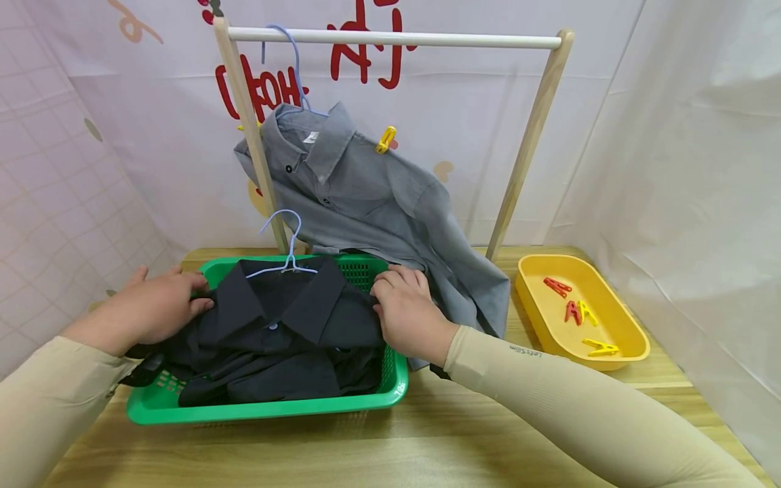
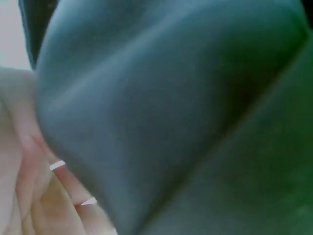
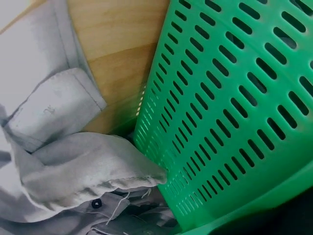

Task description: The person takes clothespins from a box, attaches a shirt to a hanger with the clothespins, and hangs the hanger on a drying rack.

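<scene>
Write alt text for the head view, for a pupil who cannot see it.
A person's left hand and right hand hold the shoulders of a black shirt, on a light-blue hanger, mostly inside a green basket. Behind, a grey shirt hangs from a white rail; to the right, a yellow tray holds red and yellow clothes pegs.

A white, softly creased sheet (image 1: 464,115) forms the back wall, printed with large red lettering (image 1: 396,64) and a few small tan shapes, while a pale covering (image 1: 49,176) marked with a faint grid closes the left side and a plain whitish sheet (image 1: 695,169) hangs in folds on the right. Between them stands a light wood-grain table (image 1: 464,434) under bright, fairly even light; the pale patch (image 2: 12,34) in the blurred left wrist view is probably wall.
</scene>
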### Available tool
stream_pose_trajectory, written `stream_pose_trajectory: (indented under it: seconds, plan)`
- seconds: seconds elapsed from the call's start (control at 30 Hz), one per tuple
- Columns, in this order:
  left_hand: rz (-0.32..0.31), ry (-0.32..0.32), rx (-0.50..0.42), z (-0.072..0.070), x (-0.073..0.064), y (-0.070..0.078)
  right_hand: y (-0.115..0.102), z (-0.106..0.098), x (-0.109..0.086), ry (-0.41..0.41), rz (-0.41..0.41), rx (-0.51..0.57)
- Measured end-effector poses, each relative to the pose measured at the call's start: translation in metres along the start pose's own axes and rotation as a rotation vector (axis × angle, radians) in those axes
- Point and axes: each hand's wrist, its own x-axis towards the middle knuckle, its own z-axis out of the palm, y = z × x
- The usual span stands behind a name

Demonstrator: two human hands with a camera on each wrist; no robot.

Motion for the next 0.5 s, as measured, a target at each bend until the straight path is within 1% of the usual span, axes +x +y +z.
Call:
stream_pose_trajectory:
  seconds: [0.13,0.33,0.43,0.5]
  plan:
    - [-0.009,0.001,-0.030,0.0009,0.0006,-0.0008,0.0003,-0.0010,-0.0016,0.054,-0.015,0.028]
    - [-0.024,-0.037,-0.070,0.0016,-0.0014,-0.0018,0.0012,-0.0008,-0.0027,0.146,-0.040,0.037]
    - [-0.021,-0.047,-0.082,0.0015,-0.0024,-0.0017,0.0021,-0.0001,-0.0021,0.198,-0.058,0.035]
    - [-0.011,-0.038,-0.074,0.0018,-0.0033,-0.0022,0.0029,0.0004,-0.0015,0.234,-0.073,0.028]
